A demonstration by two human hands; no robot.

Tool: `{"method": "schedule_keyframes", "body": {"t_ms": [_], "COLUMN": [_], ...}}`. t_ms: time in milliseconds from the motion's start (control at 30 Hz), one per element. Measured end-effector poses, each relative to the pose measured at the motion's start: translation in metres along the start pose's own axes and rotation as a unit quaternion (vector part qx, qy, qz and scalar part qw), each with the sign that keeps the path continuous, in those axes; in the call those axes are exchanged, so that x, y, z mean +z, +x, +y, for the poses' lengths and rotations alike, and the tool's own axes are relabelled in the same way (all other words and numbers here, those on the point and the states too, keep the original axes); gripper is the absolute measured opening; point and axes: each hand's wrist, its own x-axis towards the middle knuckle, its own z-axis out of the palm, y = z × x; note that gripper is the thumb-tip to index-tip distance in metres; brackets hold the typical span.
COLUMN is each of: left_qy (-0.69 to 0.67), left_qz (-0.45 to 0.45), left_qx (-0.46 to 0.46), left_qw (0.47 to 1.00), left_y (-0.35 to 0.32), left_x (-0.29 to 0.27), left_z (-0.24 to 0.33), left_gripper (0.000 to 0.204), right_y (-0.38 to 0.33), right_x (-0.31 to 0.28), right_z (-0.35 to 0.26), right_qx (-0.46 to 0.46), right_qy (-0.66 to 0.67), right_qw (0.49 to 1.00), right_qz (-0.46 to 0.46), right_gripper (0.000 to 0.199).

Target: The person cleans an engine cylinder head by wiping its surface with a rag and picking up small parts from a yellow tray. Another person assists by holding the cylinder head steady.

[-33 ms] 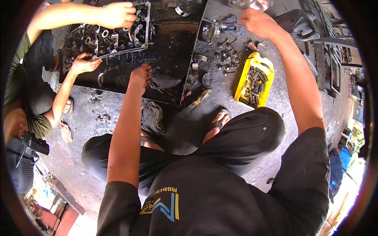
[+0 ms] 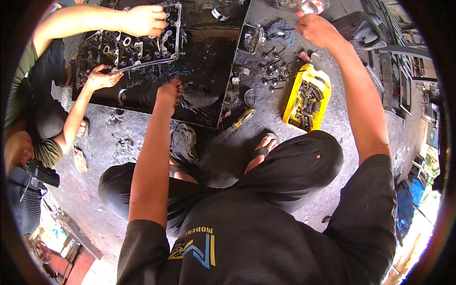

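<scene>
My left hand (image 2: 169, 92) is over the near part of a large black metal tray (image 2: 206, 52), its fingers curled and dirty. What they hold, if anything, I cannot make out. A dark rag (image 2: 198, 97) lies just right of it. Out at the far right, my right hand (image 2: 319, 31) has its fingers drawn together; their contents are hidden. Close to its fingertips are a crumpled grey-blue rag (image 2: 281, 29) and a clear plastic bag (image 2: 311, 6) with red marks. Several engine valves (image 2: 271, 71) stand or lie on the floor nearer me.
A cut yellow jug (image 2: 325, 80) holds several coil springs (image 2: 308, 104). On the left, a co-worker's hands (image 2: 145, 21) work at a cylinder head (image 2: 137, 47) on the tray. A yellow-handled tool (image 2: 242, 118) and a grey cloth (image 2: 183, 141) lie by my feet.
My right hand has shifted slightly right and toward me, uncovering more of the grey-blue rag. My left hand has barely moved. The co-worker's upper hand has moved a little right.
</scene>
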Motion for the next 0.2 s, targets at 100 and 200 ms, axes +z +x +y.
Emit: {"method": "schedule_keyframes", "body": {"t_ms": [100,200], "left_qy": [0.067,0.070], "left_qz": [0.055,0.092], "left_qx": [0.062,0.091], "left_qw": [0.994,0.989], "left_y": [0.007,0.008], "left_x": [-0.007,-0.016], "left_z": [-0.015,-0.025], "left_gripper": [0.032,0.033], "right_y": [-0.002,0.021], "right_x": [0.065,0.125], "right_z": [0.006,0.013], "right_qx": [0.331,0.333], "right_qy": [0.220,0.221], "right_qw": [0.917,0.914], "right_qz": [-0.041,-0.072], "right_gripper": [0.031,0.036]}}
